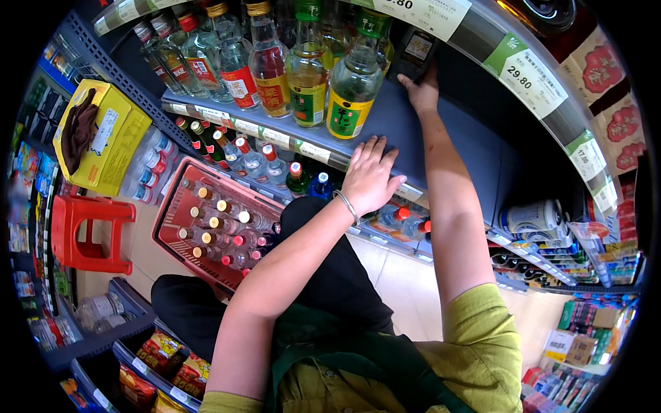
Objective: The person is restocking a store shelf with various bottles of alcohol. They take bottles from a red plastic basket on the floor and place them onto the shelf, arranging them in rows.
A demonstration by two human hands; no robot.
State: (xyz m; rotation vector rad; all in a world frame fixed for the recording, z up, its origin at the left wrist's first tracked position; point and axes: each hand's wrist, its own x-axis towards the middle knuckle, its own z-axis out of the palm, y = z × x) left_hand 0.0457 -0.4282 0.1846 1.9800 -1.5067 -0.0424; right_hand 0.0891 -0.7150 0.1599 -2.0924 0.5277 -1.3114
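My left hand [368,175] lies flat with fingers spread on the front edge of a blue-grey shelf [441,131]; a metal bracelet circles its wrist. It holds nothing. My right hand [421,88] reaches deeper along the same shelf and grips a dark handheld device with a small screen [415,51], held upright. Just left of both hands stand several clear glass bottles [351,86] with red, yellow and green labels and green or gold caps.
A red crate [172,206] of capped bottles sits on the floor below the shelf, with more bottles on the lower shelf [261,162]. A yellow box [113,138] and a red stool [86,234] stand at left. Cans [533,217] fill the right shelf; snack bags [165,361] lie below.
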